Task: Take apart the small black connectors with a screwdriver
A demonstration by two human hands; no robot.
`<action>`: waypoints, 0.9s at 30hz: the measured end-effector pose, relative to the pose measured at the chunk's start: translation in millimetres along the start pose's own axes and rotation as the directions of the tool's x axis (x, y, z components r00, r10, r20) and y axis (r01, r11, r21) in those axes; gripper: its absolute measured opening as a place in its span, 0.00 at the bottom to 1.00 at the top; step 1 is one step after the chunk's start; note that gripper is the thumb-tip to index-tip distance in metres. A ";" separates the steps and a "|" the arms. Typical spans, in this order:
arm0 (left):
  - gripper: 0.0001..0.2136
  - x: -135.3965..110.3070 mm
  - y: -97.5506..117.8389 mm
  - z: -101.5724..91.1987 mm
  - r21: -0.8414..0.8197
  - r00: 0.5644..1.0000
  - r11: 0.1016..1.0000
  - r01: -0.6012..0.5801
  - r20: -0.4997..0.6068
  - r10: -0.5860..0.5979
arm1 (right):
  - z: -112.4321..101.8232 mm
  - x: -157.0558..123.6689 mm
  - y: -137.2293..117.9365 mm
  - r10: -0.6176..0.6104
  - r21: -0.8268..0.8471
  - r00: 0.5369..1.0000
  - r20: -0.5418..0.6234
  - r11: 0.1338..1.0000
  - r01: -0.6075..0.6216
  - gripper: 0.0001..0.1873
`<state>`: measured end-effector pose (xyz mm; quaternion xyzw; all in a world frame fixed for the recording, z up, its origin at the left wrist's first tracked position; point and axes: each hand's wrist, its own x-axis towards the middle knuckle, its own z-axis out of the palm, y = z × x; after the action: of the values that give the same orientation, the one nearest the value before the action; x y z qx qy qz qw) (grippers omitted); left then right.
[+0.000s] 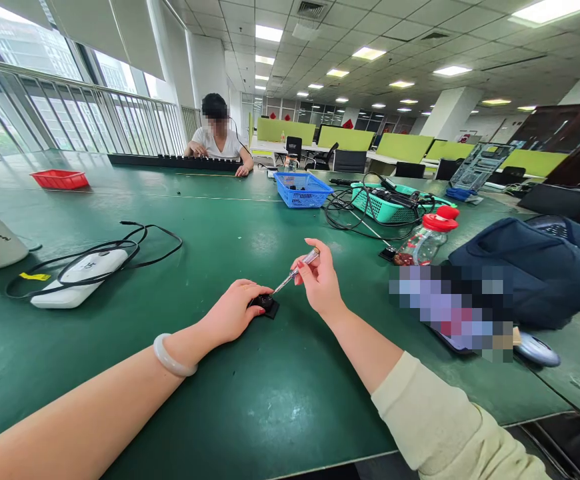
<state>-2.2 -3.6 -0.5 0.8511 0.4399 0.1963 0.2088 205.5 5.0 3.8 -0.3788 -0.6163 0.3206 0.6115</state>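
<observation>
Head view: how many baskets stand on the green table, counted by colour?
Red basket: 1
Blue basket: 1
Green basket: 1
Total: 3

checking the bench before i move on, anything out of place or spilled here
Nothing spilled or broken. The left hand pins the small black part, the right hand holds the screwdriver. Only the red-capped bottle looks tilted, perhaps lens distortion.
</observation>
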 end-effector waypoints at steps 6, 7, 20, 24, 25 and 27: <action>0.17 0.2 -4.7 2.0 0.001 0.999 1.000 -0.028 -0.019 0.028 | -3.6 7.3 7.4 0.173 0.103 0.983 -0.062 0.981 -0.166 0.26; 0.17 0.2 -5.1 2.0 -0.001 0.999 1.000 -0.026 -0.020 0.026 | -3.8 7.8 8.0 0.190 0.116 0.980 -0.067 0.977 -0.181 0.27; 0.18 -2.0 0.8 -1.6 -0.016 0.999 1.000 0.023 -0.024 -0.024 | -4.6 8.4 13.9 0.258 0.131 0.960 -0.106 0.961 -0.244 0.29; 0.18 -2.3 0.5 -0.9 -0.026 0.999 1.000 0.017 -0.027 -0.018 | -6.3 9.3 23.4 0.287 0.095 0.949 -0.127 0.956 -0.277 0.29; 0.18 -2.3 0.6 -0.8 -0.027 0.999 0.999 0.019 -0.028 -0.019 | -6.7 9.2 25.1 0.290 0.083 0.949 -0.125 0.956 -0.282 0.29; 0.17 -2.2 1.2 -0.9 -0.030 0.999 0.999 0.024 -0.021 -0.024 | -7.2 8.9 26.9 0.294 0.068 0.948 -0.120 0.955 -0.288 0.29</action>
<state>-3.1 -5.9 0.5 0.8404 0.4494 0.2094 0.2188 215.0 25.8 -14.5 -0.4700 -0.5047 0.3974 0.6053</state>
